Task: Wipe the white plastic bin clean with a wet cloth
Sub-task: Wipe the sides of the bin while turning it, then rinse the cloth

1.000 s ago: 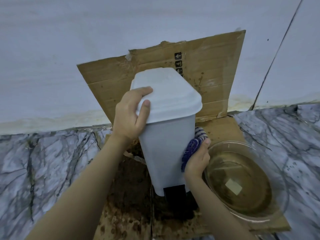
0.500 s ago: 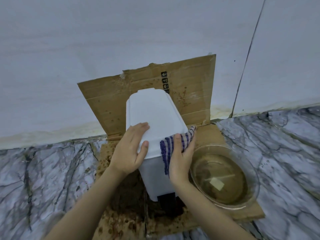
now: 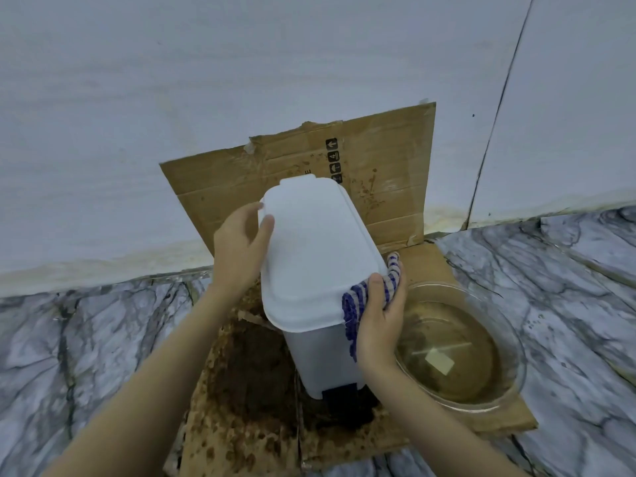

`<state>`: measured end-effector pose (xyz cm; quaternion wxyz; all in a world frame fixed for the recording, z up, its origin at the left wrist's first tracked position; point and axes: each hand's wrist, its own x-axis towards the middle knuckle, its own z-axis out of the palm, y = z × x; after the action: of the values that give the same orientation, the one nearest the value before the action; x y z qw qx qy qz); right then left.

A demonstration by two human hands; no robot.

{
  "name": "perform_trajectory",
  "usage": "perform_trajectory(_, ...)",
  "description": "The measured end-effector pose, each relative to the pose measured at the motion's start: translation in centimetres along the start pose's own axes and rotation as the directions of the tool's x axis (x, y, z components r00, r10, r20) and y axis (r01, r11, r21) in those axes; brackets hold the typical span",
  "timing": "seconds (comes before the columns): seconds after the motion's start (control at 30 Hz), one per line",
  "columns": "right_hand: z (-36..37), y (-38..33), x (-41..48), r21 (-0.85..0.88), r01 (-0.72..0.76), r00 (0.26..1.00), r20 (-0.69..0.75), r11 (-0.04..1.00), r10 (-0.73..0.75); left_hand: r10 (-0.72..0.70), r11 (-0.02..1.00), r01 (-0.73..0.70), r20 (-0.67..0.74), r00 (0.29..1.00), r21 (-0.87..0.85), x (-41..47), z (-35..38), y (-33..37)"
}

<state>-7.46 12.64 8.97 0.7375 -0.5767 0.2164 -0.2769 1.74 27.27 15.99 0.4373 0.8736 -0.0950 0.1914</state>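
A white plastic bin (image 3: 309,256) with a closed lid and a black pedal at its foot stands on wet cardboard. It leans toward me. My left hand (image 3: 237,249) grips the lid's left edge, thumb on top. My right hand (image 3: 380,315) presses a blue-and-white striped cloth (image 3: 358,297) against the lid's front right corner and the bin's right side, thumb over the cloth.
A glass bowl (image 3: 516,342) of brownish water sits on the cardboard just right of the bin. The cardboard sheet (image 3: 389,187) runs up the white wall behind. Brown wet stains (image 3: 247,380) cover it left of the bin. Marble floor (image 3: 86,339) lies around.
My right hand moved the cloth from the bin's right side up onto the lid corner, then slightly right. My left hand slid back along the lid's left edge. The camera view pulled back.
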Motion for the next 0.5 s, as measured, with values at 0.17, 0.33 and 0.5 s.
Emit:
perform_trajectory(0.17, 0.0, 0.7, -0.4, 0.049, 0.02, 1.0, -0.017, 0.999, -0.019, -0.568, 0.788, 0.609, 0.277, 0.775, -0.092, 3.6, 1.9, -1.7)
perform_trajectory(0.33, 0.4, 0.8, -0.3, 0.148, -0.026, 0.999, -0.039, 0.989, 0.032, -0.573, 0.543, 0.736, 0.463, 0.677, -0.404, 3.4, 3.9, -2.9)
perform_trajectory(0.5, 1.5, 0.4, 0.0, 0.237, 0.04, 0.991, -0.132, 0.971, -0.009, -0.566, 0.492, 0.743, 0.482, 0.669, -0.454, 3.5, 4.0, -3.6)
